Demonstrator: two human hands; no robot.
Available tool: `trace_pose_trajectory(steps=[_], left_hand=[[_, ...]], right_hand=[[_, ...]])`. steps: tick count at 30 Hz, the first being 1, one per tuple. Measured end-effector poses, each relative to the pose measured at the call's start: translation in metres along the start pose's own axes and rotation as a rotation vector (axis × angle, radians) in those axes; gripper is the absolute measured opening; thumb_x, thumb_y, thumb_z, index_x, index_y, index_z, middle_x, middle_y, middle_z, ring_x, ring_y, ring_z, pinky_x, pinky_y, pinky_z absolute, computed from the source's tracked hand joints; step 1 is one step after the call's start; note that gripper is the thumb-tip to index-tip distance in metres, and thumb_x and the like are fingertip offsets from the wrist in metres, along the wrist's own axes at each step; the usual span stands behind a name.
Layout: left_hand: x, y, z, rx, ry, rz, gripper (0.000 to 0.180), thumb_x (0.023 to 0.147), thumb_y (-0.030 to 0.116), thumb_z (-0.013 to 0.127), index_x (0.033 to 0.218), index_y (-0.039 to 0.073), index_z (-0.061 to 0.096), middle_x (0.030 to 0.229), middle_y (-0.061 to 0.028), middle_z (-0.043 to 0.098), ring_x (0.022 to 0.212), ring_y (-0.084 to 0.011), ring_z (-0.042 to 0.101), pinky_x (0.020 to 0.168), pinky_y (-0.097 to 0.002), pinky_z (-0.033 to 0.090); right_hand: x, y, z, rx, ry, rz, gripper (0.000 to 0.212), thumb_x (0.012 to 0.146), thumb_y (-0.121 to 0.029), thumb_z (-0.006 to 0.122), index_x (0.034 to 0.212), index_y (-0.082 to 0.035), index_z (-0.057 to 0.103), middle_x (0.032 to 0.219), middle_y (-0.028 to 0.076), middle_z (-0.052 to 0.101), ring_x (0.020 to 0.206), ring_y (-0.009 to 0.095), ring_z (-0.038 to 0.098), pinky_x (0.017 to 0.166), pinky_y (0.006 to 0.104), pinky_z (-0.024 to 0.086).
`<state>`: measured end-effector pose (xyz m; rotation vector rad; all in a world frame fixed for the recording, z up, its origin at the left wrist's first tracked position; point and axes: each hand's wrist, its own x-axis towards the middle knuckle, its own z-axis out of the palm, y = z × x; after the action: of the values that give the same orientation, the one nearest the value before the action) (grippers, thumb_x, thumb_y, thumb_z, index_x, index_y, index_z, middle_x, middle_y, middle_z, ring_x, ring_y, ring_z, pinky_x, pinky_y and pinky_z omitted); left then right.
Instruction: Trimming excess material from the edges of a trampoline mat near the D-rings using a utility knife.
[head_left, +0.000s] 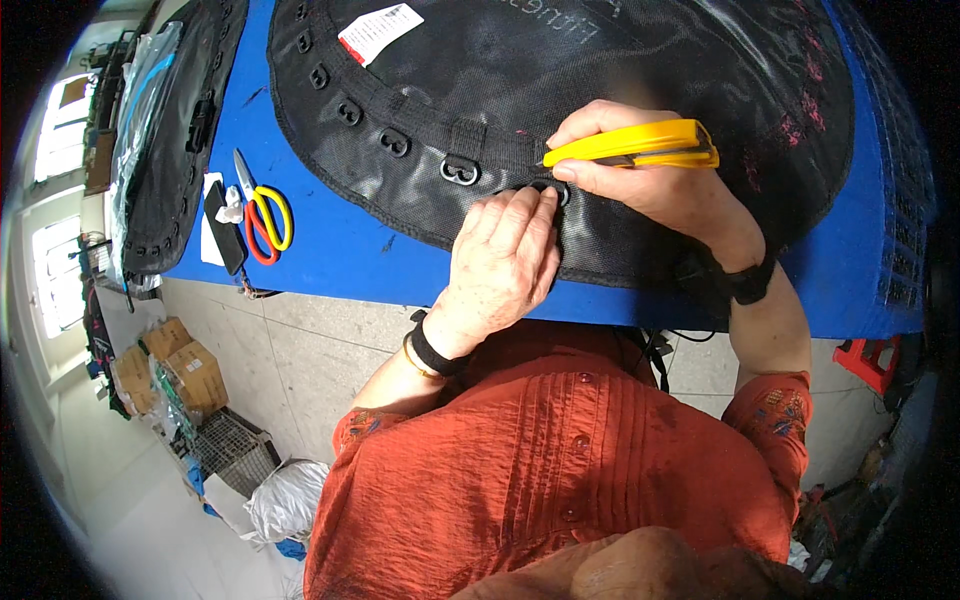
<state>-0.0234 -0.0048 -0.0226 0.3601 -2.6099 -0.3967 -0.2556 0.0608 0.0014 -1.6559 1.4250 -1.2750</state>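
Note:
A round black mesh mat [620, 75], like a trampoline mat, lies on the blue table, with a webbing band and several dark buckle-like rings [459, 170] along its edge. My right hand [655, 180] is closed around a yellow utility knife [640, 143], whose tip points left and touches the webbing beside one ring. Close by, my left hand [505, 250] bears down on the mat's edge, fingers pressed together at a ring [560, 192] they partly cover. A white label [380, 33] with a red end sits on the mat.
Scissors [262, 215] with red and yellow handles lie left on the blue table [330, 250], beside a dark phone [225, 230]. Another black mat [170, 150] rests at far left. Cardboard boxes [190, 375] and a wire crate [235, 450] stand on the floor. A red stool [868, 365] is at right.

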Motion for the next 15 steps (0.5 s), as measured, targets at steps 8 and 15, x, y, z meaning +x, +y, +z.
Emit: trace_pose_trajectory(steps=[8,15], left_hand=[[0.0002,-0.0001,-0.0003,0.004,0.000,0.004,0.055,0.081,0.004,0.079,0.134,-0.004,0.068,0.121,-0.0185,0.065,0.106,-0.0355,0.068,0.094,-0.0461,0.055],[-0.0003,-0.0002,0.0004,0.014,-0.001,0.004,0.055,0.081,0.005,0.078,0.134,-0.005,0.068,0.121,-0.0186,0.065,0.106,-0.0355,0.068,0.095,-0.0463,0.055]], right_hand=[[0.0003,0.0034,0.0019,-0.029,0.010,-0.062,0.020,0.097,-0.017,0.080,0.109,-0.002,0.073,0.108,0.006,0.073,0.096,0.019,0.074,0.086,0.0307,0.058],[-0.0006,0.0040,0.0027,0.006,-0.006,-0.031,0.020,0.097,-0.016,0.080,0.109,-0.002,0.073,0.106,0.006,0.073,0.095,0.019,0.074,0.085,0.0305,0.058]])
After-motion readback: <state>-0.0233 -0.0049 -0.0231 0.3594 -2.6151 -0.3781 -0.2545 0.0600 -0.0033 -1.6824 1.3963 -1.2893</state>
